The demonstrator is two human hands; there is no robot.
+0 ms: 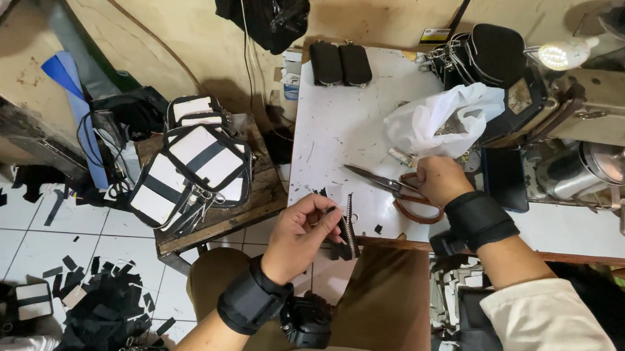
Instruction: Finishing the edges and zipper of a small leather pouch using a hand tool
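Left hand (307, 231) pinches a short zipper strip (351, 227) off the white table's (339, 125) front edge; right hand (438, 179) apparently closes around scissors (393, 188) there.

left hand (307, 231) pinching zipper (351, 227), right hand (438, 179) on scissors (389, 187)

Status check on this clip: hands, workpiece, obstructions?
Left hand pinching zipper strip. Right hand on scissors, flat on white table. Plastic bag just beyond.

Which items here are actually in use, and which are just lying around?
In use:
- short black zipper strip, pinched in left hand
- brown-handled metal scissors, under right hand
- white worktable

Lying about:
- white plastic bag
- two black pouches
- white-and-black bags on wooden stool
- black offcuts on floor
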